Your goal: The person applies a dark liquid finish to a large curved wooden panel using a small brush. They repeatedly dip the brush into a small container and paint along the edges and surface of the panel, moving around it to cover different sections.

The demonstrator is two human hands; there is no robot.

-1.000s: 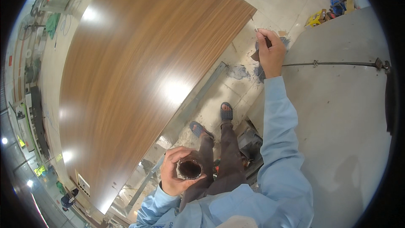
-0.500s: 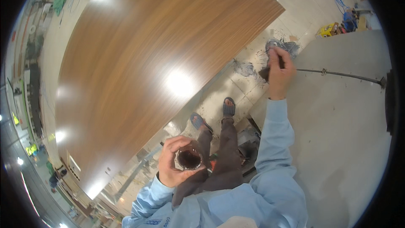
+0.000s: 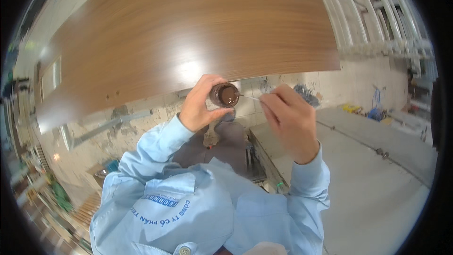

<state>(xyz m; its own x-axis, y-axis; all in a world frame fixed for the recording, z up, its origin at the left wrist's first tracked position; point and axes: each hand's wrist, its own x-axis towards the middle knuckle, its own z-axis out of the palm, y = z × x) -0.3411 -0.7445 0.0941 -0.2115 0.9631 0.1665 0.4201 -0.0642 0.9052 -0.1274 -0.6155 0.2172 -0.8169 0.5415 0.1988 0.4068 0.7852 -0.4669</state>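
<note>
My left hand (image 3: 202, 103) is wrapped round a small glass jar (image 3: 216, 95) with brown liquid (image 3: 230, 95) inside, its mouth tilted toward me. In my right hand (image 3: 291, 117), closed fingers pinch a thin light-coloured stick (image 3: 252, 97). The stick's far end reaches the rim of the jar; whether its tip is in the liquid or just at the rim I cannot tell. Both hands are near the front edge of a large wood-grain panel (image 3: 207, 28).
A grey flat surface (image 3: 373, 170) stands to my right, with a dark rod or seam across it. A metal bar (image 3: 111, 126) lies left on the stained tiled floor (image 3: 325, 85). White racks (image 3: 351, 12) stand far right; a yellow box (image 3: 352, 108) and blue cord (image 3: 376, 112) lie below them.
My right hand has come from the far right to the jar, with the stick now visible. The left hand has raised the jar toward the panel's edge. My view has turned to the right.
</note>
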